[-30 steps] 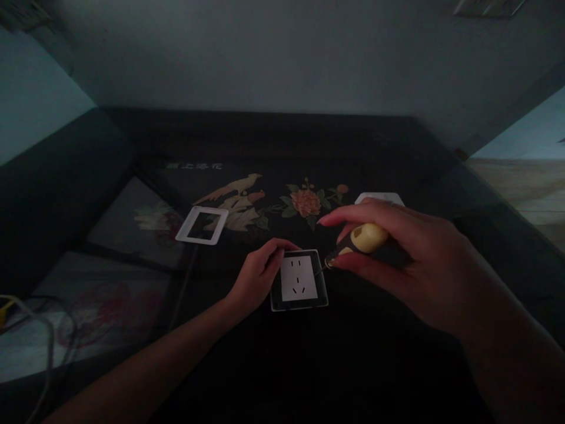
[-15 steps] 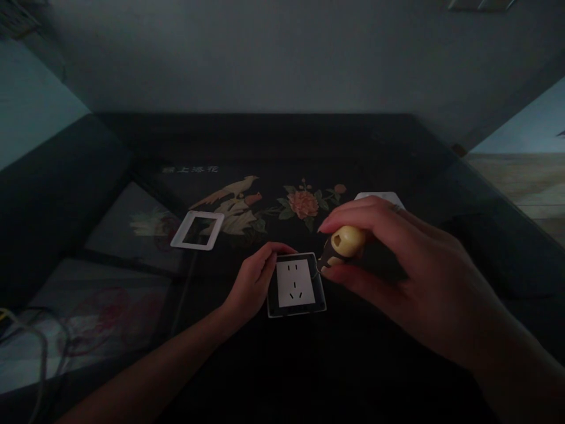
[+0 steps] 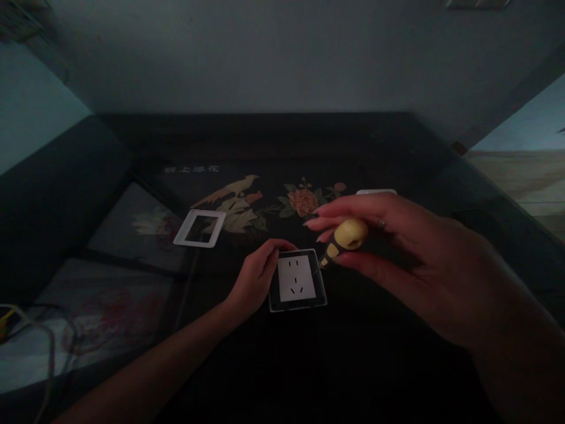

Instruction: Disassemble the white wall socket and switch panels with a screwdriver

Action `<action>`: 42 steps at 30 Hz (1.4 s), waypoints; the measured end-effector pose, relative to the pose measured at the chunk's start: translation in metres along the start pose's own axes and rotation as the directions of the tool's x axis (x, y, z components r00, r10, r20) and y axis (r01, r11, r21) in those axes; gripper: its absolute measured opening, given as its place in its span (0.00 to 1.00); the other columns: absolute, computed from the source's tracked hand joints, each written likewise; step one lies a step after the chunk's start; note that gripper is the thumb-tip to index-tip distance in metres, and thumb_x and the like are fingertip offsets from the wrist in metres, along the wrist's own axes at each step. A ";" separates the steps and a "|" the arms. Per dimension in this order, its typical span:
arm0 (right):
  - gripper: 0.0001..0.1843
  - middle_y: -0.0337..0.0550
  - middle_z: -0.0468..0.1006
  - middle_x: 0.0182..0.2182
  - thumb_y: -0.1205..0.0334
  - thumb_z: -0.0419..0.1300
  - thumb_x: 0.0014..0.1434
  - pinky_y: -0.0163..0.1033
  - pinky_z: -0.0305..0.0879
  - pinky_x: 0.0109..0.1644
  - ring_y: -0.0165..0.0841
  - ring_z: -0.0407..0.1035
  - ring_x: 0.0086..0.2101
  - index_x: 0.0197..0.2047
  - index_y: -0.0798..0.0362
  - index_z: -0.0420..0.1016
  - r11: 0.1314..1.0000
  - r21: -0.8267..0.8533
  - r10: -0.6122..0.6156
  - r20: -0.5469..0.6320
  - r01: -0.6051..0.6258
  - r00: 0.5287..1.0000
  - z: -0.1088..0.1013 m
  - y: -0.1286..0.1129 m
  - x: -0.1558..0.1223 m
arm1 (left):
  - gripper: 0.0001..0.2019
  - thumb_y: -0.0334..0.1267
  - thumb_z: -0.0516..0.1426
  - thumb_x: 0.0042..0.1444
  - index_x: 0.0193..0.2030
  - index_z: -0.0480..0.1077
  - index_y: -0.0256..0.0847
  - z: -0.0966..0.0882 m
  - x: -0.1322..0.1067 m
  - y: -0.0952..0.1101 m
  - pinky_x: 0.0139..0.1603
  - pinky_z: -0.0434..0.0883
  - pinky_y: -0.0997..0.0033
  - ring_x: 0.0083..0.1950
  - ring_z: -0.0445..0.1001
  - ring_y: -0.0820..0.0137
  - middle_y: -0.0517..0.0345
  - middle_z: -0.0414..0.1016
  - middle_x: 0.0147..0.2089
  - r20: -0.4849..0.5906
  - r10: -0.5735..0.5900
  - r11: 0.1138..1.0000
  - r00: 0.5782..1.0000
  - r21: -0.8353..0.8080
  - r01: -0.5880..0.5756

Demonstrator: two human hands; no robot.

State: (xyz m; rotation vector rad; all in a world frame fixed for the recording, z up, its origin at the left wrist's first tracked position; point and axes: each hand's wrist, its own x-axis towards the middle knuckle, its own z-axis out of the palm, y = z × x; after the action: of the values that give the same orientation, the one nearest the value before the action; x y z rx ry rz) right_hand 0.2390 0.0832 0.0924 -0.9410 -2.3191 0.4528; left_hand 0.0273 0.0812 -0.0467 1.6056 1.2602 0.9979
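Observation:
A wall socket [image 3: 296, 280] with a white face and dark surround lies on the dark table, slots facing up. My left hand [image 3: 258, 274] grips its left side, fingers over the top left corner and far edge. In my right hand [image 3: 397, 241] is a yellow and black screwdriver [image 3: 351, 234], its handle loosely between thumb and fingers. The handle leans up and to the right, while the thin shaft points down at the socket's right edge. Whether the tip touches a screw is too dark to tell.
A white square frame [image 3: 200, 228] lies to the left on the glossy table [image 3: 247, 138]. Another white piece [image 3: 376, 191] is partly hidden behind my right hand. Cables [image 3: 50, 347] run at the lower left, and a wall [image 3: 247, 56] rises behind the table.
The fingers of my right hand have opened out around the screwdriver handle, and more of the tool and its shaft shows. My left hand still grips the socket.

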 end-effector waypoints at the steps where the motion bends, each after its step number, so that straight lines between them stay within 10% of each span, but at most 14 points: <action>1: 0.16 0.40 0.81 0.50 0.64 0.58 0.67 0.31 0.74 0.49 0.31 0.77 0.47 0.58 0.51 0.70 1.000 -0.003 0.006 -0.004 -0.006 1.000 0.000 0.000 0.000 | 0.13 0.34 0.46 0.67 0.45 0.71 0.40 0.000 0.000 0.001 0.47 0.72 0.67 0.44 0.78 0.68 0.54 0.80 0.44 0.001 -0.001 1.000 1.000 0.000 0.001; 9: 0.12 0.47 0.80 0.40 0.63 0.62 0.65 0.38 0.74 0.48 0.36 0.75 0.42 0.50 0.58 0.77 0.969 -0.235 -0.132 -0.219 0.079 0.967 0.017 -0.003 0.004 | 0.12 0.33 0.47 0.66 0.45 0.71 0.40 0.000 0.001 0.002 0.45 0.73 0.66 0.43 0.78 0.67 0.54 0.80 0.43 0.004 0.005 1.000 1.000 0.000 -0.005; 17: 0.21 0.44 0.78 0.55 0.67 0.57 0.67 0.40 0.73 0.54 0.36 0.74 0.52 0.63 0.50 0.68 0.996 -0.079 -0.043 -0.007 0.042 0.999 0.003 0.001 0.001 | 0.13 0.33 0.46 0.66 0.45 0.71 0.40 0.000 0.001 0.003 0.48 0.73 0.66 0.45 0.78 0.66 0.54 0.80 0.43 0.002 -0.009 1.000 1.000 0.007 0.009; 23: 0.15 0.46 0.80 0.41 0.66 0.64 0.62 0.43 0.76 0.47 0.38 0.75 0.41 0.52 0.53 0.76 0.968 -0.250 -0.075 -0.219 0.018 0.973 0.013 0.001 0.004 | 0.13 0.33 0.46 0.66 0.45 0.72 0.40 0.000 0.001 0.001 0.50 0.72 0.65 0.46 0.77 0.66 0.54 0.80 0.44 0.011 0.003 1.000 1.000 0.012 -0.004; 31: 0.24 0.45 0.76 0.58 0.71 0.58 0.65 0.39 0.72 0.57 0.36 0.72 0.55 0.63 0.52 0.66 1.000 -0.020 -0.018 0.010 0.018 1.000 0.002 0.001 0.000 | 0.13 0.32 0.46 0.67 0.45 0.71 0.40 0.000 0.001 0.002 0.49 0.72 0.64 0.45 0.77 0.67 0.54 0.80 0.44 0.009 -0.002 1.000 1.000 0.011 0.002; 38: 0.16 0.47 0.78 0.41 0.66 0.63 0.63 0.41 0.75 0.47 0.37 0.75 0.42 0.54 0.57 0.76 0.962 -0.267 -0.114 -0.217 0.053 0.969 0.014 0.000 0.005 | 0.13 0.32 0.46 0.66 0.45 0.71 0.39 0.000 0.001 0.003 0.48 0.72 0.65 0.45 0.77 0.67 0.53 0.80 0.44 0.015 -0.006 1.000 1.000 0.009 0.006; 42: 0.21 0.43 0.81 0.46 0.71 0.60 0.64 0.36 0.74 0.51 0.34 0.76 0.46 0.59 0.53 0.72 0.988 -0.147 -0.074 -0.122 0.056 0.990 0.006 -0.002 0.003 | 0.13 0.32 0.46 0.67 0.45 0.71 0.40 0.000 0.001 0.004 0.49 0.72 0.65 0.45 0.77 0.67 0.54 0.80 0.44 0.011 -0.007 1.000 1.000 0.006 0.007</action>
State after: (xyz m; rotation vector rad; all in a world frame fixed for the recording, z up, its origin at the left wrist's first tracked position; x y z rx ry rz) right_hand 0.2327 0.0835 0.0899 -0.9295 -2.2815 0.1950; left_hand 0.0287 0.0819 -0.0433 1.6083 1.2614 0.9811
